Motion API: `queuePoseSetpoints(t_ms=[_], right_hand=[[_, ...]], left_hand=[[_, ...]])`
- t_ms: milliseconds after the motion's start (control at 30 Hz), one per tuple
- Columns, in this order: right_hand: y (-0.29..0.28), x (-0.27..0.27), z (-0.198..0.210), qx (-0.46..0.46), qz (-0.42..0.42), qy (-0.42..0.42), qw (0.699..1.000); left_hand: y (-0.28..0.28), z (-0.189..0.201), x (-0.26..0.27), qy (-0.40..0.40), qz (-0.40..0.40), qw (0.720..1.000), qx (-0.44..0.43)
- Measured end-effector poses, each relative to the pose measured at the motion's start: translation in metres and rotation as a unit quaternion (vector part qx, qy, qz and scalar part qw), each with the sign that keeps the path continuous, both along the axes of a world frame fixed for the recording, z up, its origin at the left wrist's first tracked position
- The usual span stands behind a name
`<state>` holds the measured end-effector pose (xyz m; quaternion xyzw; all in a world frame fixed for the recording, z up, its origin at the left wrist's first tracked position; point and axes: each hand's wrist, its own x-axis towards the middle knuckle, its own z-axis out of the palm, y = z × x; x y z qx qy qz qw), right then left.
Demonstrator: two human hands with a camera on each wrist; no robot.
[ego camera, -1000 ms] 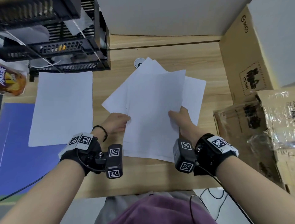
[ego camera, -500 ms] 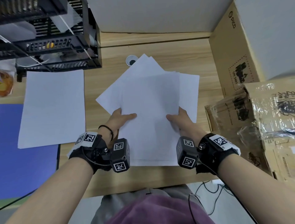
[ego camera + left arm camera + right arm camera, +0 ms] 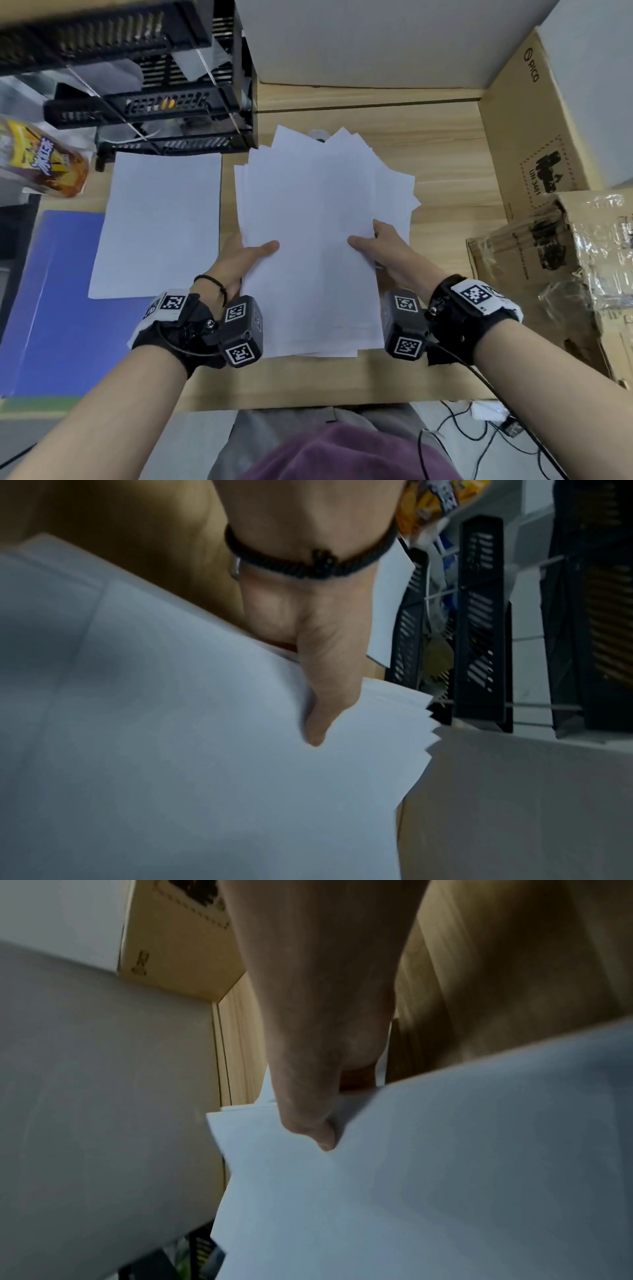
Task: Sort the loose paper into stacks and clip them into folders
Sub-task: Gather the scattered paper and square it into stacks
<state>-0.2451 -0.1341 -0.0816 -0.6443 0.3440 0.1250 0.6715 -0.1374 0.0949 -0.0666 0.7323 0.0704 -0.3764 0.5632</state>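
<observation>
A loose bundle of white paper sheets [image 3: 318, 240] is held up over the middle of the wooden desk [image 3: 438, 144], its far corners fanned out unevenly. My left hand [image 3: 246, 257] grips the bundle's left edge, thumb on top [image 3: 325, 696] and fingers hidden underneath. My right hand [image 3: 380, 246] grips the right edge the same way, thumb pressed on the top sheet [image 3: 308, 1110]. A second, squared stack of white paper [image 3: 157, 222] lies flat on the desk to the left. A blue folder [image 3: 58, 298] lies under that stack's near left corner.
A black tiered desk organiser [image 3: 164, 102] stands at the back left, with a snack bag [image 3: 41, 161] beside it. Cardboard boxes [image 3: 534, 137] and plastic-wrapped packaging [image 3: 582, 257] crowd the right side. Cables [image 3: 479, 428] hang below the desk's near edge.
The spread sheets have been gathered into a tighter bundle and turned more upright. Both hands have shifted from resting on the sheets to gripping the bundle's side edges.
</observation>
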Motion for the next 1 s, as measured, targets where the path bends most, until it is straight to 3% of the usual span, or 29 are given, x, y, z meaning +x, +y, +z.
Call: queuePoseSetpoints(t_ms=[100, 167, 233, 333, 500, 633, 733, 833, 1000], right_hand=[[0.008, 0.002, -0.003, 0.005, 0.103, 0.024, 0.994], [0.005, 0.007, -0.005, -0.025, 0.062, 0.022, 0.998], [-0.002, 0.012, -0.012, -0.117, 0.032, 0.015, 0.993], [-0.01, 0.02, -0.023, -0.26, 0.114, 0.022, 0.959], [-0.003, 0.029, -0.025, -0.152, 0.172, 0.007, 0.973], [-0.014, 0.026, -0.031, -0.223, 0.165, 0.0, 0.961], [-0.03, 0.02, -0.025, -0.27, 0.079, 0.017, 0.959], [-0.052, 0.011, -0.004, -0.313, -0.085, 0.035, 0.945], [-0.066, 0.012, 0.053, -0.268, -0.289, -0.048, 0.918]], left_hand=[[0.027, -0.013, 0.004, -0.005, -0.019, 0.996, 0.082], [0.045, -0.021, 0.004, 0.017, -0.022, 0.994, 0.103], [0.059, -0.023, 0.001, 0.026, -0.041, 0.993, 0.104], [0.075, -0.022, -0.001, 0.028, -0.085, 0.991, 0.103], [0.093, -0.024, 0.001, 0.043, -0.093, 0.992, 0.078], [0.1, -0.029, 0.007, 0.026, -0.075, 0.994, 0.079], [0.098, -0.035, 0.015, 0.003, -0.066, 0.993, 0.096], [0.091, -0.044, 0.022, -0.012, -0.029, 0.993, 0.113], [0.075, -0.046, 0.029, -0.027, -0.006, 0.993, 0.117]])
